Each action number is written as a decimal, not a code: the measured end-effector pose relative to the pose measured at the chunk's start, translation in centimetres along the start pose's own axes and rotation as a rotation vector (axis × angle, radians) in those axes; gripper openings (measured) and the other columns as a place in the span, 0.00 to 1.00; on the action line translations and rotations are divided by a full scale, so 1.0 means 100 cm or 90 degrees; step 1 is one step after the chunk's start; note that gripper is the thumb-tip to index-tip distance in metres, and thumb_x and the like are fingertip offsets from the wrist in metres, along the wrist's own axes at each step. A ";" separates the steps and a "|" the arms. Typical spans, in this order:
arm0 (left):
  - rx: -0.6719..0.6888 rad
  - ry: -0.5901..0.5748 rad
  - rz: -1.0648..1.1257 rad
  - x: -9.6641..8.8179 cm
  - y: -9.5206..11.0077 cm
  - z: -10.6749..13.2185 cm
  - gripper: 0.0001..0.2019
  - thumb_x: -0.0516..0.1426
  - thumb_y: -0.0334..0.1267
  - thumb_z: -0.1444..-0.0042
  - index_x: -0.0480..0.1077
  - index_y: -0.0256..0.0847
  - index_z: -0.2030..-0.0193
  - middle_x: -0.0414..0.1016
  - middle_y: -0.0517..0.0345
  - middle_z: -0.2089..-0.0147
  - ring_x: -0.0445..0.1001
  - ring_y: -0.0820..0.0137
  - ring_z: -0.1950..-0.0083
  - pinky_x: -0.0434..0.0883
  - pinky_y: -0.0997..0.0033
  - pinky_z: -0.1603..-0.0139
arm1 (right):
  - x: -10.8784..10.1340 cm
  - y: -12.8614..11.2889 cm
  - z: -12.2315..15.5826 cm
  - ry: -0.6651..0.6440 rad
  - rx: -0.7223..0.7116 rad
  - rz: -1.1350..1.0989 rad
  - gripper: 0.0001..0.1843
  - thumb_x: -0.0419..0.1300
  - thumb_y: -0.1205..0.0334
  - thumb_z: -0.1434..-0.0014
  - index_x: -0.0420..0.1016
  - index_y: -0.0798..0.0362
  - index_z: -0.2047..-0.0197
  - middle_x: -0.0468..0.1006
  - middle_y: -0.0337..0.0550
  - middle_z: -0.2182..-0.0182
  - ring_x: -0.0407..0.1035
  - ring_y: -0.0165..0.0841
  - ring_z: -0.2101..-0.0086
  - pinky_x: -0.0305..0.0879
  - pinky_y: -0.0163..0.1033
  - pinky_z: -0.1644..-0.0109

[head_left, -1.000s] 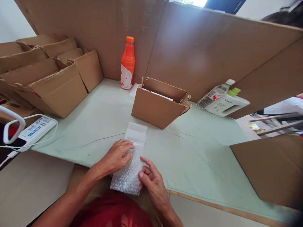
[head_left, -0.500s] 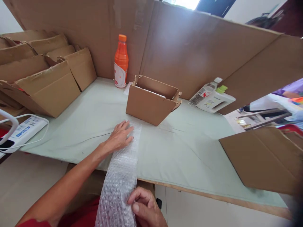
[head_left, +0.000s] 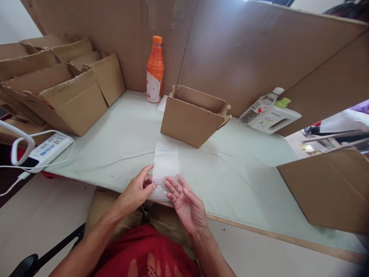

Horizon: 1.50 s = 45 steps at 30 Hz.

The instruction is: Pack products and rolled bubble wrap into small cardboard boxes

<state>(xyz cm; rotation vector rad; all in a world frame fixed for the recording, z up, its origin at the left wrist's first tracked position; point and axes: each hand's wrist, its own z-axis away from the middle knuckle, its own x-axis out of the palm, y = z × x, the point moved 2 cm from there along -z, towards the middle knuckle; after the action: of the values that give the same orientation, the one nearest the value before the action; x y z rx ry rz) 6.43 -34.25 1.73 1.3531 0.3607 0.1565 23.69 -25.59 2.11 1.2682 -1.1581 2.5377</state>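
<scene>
A short strip of clear bubble wrap (head_left: 165,165) lies on the pale green table (head_left: 115,130), its near end at the table's front edge. My left hand (head_left: 137,190) pinches that near end from the left, thumb and fingers closed on it. My right hand (head_left: 184,202) is palm up with fingers spread, fingertips touching the wrap's near right corner. An open cardboard box (head_left: 193,117) stands just beyond the wrap.
Several cardboard boxes (head_left: 57,84) are stacked at the left. An orange bottle (head_left: 155,71) stands at the back by the cardboard wall. A white jug and clear bottle (head_left: 269,113) lie at the right. A power strip (head_left: 46,150) sits at the left edge, a cardboard sheet (head_left: 328,188) at the right.
The long strip of bubble wrap that hung over the table edge is now a short piece on the table. My left hand drew back to its near end; my right hand rose and opened.
</scene>
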 end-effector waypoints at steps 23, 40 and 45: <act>0.310 0.139 -0.406 0.012 0.000 0.034 0.18 0.50 0.30 0.37 0.70 0.40 0.42 0.80 0.51 0.57 0.77 0.64 0.57 0.75 0.63 0.53 | -0.008 -0.018 0.009 -0.147 -0.515 1.081 0.16 0.56 0.66 0.33 0.74 0.49 0.43 0.82 0.46 0.58 0.75 0.38 0.59 0.70 0.46 0.53; 0.258 0.172 -0.367 0.002 -0.005 0.023 0.23 0.52 0.34 0.36 0.64 0.41 0.35 0.78 0.51 0.53 0.75 0.62 0.52 0.72 0.58 0.47 | 0.001 -0.015 0.000 -0.175 -0.500 1.077 0.16 0.55 0.65 0.32 0.74 0.47 0.44 0.82 0.46 0.56 0.74 0.38 0.58 0.68 0.46 0.53; 0.221 0.235 -0.422 0.000 -0.003 0.000 0.17 0.52 0.38 0.35 0.69 0.39 0.41 0.78 0.46 0.50 0.73 0.56 0.48 0.70 0.51 0.46 | 0.003 -0.015 0.001 -0.133 -0.616 1.181 0.18 0.58 0.65 0.35 0.73 0.49 0.42 0.76 0.52 0.46 0.69 0.44 0.48 0.66 0.51 0.48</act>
<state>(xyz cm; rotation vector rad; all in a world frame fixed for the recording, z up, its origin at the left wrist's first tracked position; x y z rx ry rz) 6.42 -34.30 1.47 1.4709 1.1678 -0.2245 24.16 -24.67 3.25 -0.1321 -3.9674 1.2029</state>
